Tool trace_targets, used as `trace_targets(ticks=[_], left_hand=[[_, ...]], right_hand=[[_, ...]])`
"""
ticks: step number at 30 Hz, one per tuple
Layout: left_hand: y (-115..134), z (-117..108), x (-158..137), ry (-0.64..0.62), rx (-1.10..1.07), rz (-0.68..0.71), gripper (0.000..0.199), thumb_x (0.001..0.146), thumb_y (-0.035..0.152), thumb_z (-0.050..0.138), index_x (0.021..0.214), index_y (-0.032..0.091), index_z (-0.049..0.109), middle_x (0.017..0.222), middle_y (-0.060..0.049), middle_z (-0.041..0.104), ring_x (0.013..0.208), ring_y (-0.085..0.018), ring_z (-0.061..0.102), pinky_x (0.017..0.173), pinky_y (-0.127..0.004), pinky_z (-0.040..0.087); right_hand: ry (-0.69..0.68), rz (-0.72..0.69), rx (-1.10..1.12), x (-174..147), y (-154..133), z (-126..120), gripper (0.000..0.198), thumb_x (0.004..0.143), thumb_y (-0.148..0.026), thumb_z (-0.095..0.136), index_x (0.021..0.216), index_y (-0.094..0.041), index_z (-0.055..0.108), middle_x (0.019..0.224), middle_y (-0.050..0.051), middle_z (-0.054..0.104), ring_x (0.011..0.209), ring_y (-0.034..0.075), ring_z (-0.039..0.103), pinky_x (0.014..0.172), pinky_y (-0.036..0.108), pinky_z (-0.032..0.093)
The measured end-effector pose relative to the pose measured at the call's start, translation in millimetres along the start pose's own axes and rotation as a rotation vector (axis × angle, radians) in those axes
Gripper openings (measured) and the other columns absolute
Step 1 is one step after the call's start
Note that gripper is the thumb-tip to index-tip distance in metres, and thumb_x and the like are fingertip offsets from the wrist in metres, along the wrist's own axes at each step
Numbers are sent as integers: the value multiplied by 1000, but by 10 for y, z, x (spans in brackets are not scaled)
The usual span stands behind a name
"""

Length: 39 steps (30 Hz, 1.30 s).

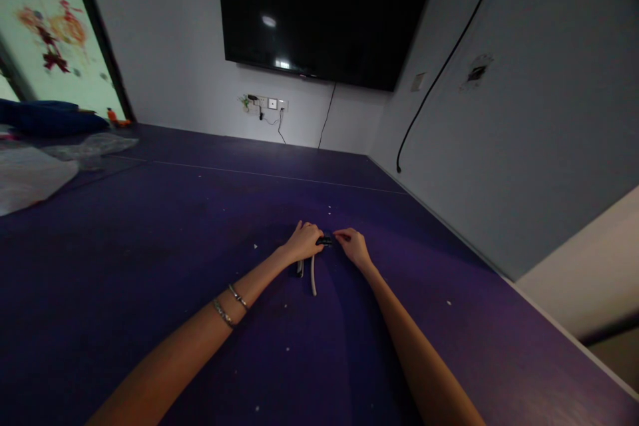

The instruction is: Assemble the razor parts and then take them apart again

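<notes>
Both arms reach forward over a purple surface (210, 266). My left hand (303, 242) is closed around a small black object (325, 240), whose right end sticks out past the fingers; its kind is too small to make out. Just right of that end is my right hand (353, 245), thumb and fingertips pinched together. Whether anything sits in that pinch I cannot tell. Below my left hand a pale, thin strip (313, 277) lies on the surface, its upper end hidden by the hand. Beside it is a short black-and-white piece (300, 269).
A large black television (329, 13) hangs on the far wall, above sockets (272, 104) with cords. A black cable (439, 73) dangles down the right wall. Clear plastic sheeting (40, 170) and dark blue cloth (54, 118) lie at left. Small white scraps dot the surface.
</notes>
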<state>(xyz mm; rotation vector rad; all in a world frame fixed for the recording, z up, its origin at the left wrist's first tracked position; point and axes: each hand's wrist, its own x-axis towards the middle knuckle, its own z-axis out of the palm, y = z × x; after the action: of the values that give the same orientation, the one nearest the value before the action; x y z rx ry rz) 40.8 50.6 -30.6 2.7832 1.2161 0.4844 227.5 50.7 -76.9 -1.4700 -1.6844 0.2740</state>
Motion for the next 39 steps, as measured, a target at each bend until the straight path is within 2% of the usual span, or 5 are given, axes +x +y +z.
trace_targets(ticks=[17,20,24,29,39], left_hand=[[-11,47,14,9,41,18,42,76,30,56,115,18,51,111,-10,58,109,-26,48,97,-48,31],[0,-67,30,49,42,8,50,74,35,58,120,17,48,114,-10,56,109,-26,47,92,-41,37],[5,-362,31,94,55,-68,27,76,33,57,98,18,61,102,-8,61,102,-23,52,84,-33,43],[30,-566,-89,-91,55,-244,19,75,31,54,83,19,66,88,-7,66,82,-22,62,71,-33,47],[218,-338,-490,-221,135,-367,37,77,48,49,89,16,66,90,-14,67,87,-29,63,75,-41,48]], right_hand=[[16,-37,6,4,46,39,19,74,-19,52,81,-18,70,82,7,68,76,17,62,73,27,47],[18,-36,7,5,57,41,19,74,-20,52,80,-17,70,83,7,68,77,17,62,73,27,47],[24,-35,11,2,59,42,19,74,-20,52,80,-18,70,82,6,68,76,16,62,73,27,47],[16,-18,22,-1,50,36,20,74,-21,51,80,-19,70,84,5,68,78,16,62,75,28,46],[17,18,45,-14,-18,15,20,73,-20,51,79,-19,70,83,5,68,76,16,62,75,28,47]])
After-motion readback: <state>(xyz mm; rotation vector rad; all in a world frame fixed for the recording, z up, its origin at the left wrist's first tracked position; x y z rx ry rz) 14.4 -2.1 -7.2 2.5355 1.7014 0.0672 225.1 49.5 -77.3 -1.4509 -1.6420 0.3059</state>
